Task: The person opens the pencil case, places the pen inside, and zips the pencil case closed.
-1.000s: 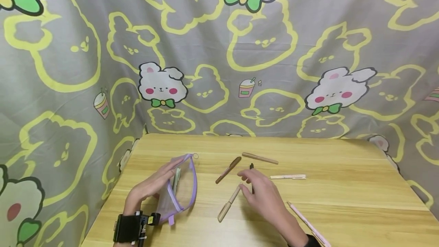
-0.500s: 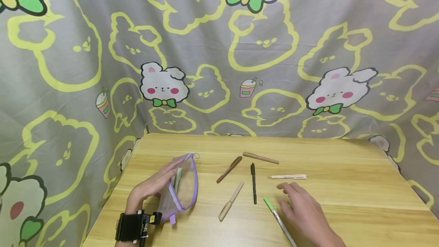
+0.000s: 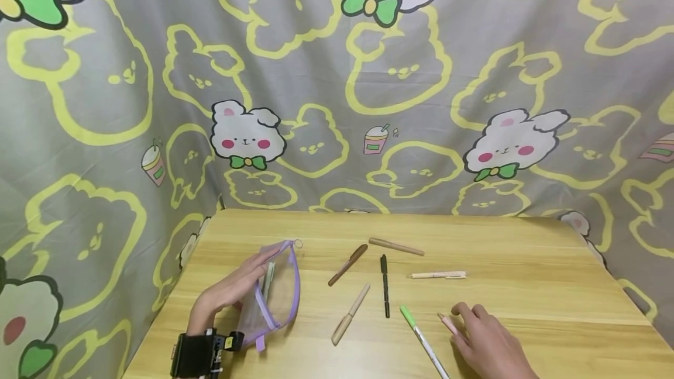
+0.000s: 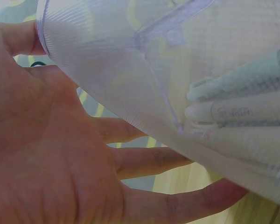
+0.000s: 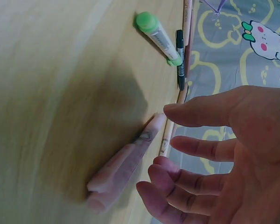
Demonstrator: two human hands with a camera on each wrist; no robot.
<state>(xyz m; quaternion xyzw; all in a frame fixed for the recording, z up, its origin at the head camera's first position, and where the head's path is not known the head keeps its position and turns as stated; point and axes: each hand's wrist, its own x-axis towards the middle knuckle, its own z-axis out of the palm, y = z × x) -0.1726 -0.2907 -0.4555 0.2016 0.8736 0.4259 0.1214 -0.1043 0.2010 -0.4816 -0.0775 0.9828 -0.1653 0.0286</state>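
Note:
My left hand [image 3: 231, 288] holds a see-through pencil case [image 3: 296, 294] with purple trim, its mouth turned to the right. In the left wrist view, fingers [image 4: 151, 162] lie behind the mesh, and several pale pens [image 4: 242, 112] show inside the case. Over the right side of the table, my right hand [image 3: 492, 341] is at a pink pen [image 5: 123, 163] lying on the wood. The right wrist view has the thumb tip right by one end of that pen, with the fingers apart from the thumb. A green-capped marker [image 3: 423, 341] lies just left of this hand.
Between the hands lie a black double-ended pen [image 3: 385, 285], a brown pen [image 3: 347, 265] and a beige pen [image 3: 350, 314]. Farther back are a tan pen [image 3: 396, 246] and a cream pen [image 3: 437, 275]. A patterned curtain [image 3: 326, 86] stands behind the table [image 3: 295, 224].
My right hand has moved right, from over the black pen past the green-capped marker to the pink pen. The left hand and pencil case have stayed put.

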